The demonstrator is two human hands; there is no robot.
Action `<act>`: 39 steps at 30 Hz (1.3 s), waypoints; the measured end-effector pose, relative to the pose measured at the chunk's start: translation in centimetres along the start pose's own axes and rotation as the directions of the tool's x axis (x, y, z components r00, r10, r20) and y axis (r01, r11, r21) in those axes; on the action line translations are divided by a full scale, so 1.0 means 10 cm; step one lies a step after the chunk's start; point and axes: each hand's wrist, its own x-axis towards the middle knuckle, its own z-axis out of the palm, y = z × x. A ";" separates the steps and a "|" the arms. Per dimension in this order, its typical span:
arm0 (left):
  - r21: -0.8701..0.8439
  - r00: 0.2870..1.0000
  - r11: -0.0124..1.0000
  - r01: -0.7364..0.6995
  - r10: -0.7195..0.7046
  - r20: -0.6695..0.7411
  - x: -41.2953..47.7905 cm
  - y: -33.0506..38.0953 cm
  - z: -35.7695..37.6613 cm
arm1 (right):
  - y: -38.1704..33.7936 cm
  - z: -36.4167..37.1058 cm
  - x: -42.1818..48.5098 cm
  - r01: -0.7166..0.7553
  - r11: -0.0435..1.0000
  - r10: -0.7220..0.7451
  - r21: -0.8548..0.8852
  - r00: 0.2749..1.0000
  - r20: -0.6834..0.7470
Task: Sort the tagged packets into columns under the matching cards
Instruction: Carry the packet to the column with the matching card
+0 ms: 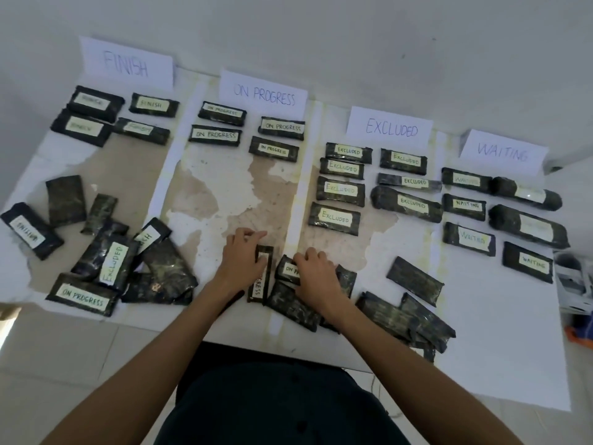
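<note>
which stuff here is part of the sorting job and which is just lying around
Part of the job: FINISH card, ON PROGRESS card, EXCLUDED card, WAITING card, sorted packets, unsorted pile.

Lying about: white clutter and orange object at the right edge.

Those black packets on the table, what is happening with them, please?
A person is sorting tagged packets under four cards: FINISH, ON PROGRESS, EXCLUDED and WAITING. Each column already holds several. The left hand rests on a packet whose tag ends in "RESS"; the right hand covers one starting "ON P". Unsorted packets, some face down, lie along the near edge.
</note>
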 end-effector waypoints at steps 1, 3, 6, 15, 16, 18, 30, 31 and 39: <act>-0.017 1.000 1.000 0.007 -0.008 -0.016 0.03 -0.01 -0.06 | 0.01 -0.03 0.04 -0.001 1.000 0.001 0.015 1.000 -0.011; -0.069 0.999 0.998 0.007 -0.010 -0.039 0.10 -0.05 -0.19 | 0.02 -0.15 0.17 0.005 0.998 -0.001 0.070 0.999 -0.051; -0.157 0.999 0.987 -0.015 0.009 -0.044 0.27 -0.14 -0.40 | 0.00 -0.48 0.51 0.036 0.990 -0.020 0.137 0.993 -0.119; -0.100 1.000 0.995 -0.011 0.010 -0.006 1.07 -0.22 -0.83 | -0.14 -1.01 1.72 0.097 0.990 -0.079 0.099 0.982 -0.172; -0.081 1.000 0.997 -0.008 0.008 0.003 1.15 -0.24 -0.85 | -0.15 -1.02 1.82 0.101 0.991 -0.086 0.085 0.982 -0.166; -0.041 1.000 0.999 0.007 -0.006 0.018 1.25 -0.26 -0.86 | -0.15 -1.01 1.96 0.085 0.995 -0.077 0.049 0.987 -0.141; 0.042 0.999 0.998 -0.041 0.041 0.009 1.20 -0.34 -0.81 | -0.14 -0.83 1.93 0.090 0.993 -0.078 0.079 0.986 -0.149; 0.022 0.999 0.999 -0.046 0.046 -0.001 1.13 -0.35 -0.80 | -0.17 -0.83 1.85 0.103 0.990 -0.087 0.095 0.983 -0.162; -0.115 0.997 0.992 -0.057 0.063 0.043 0.22 -0.45 -0.48 | -0.55 -0.58 0.71 -0.162 0.948 0.102 0.273 0.969 0.224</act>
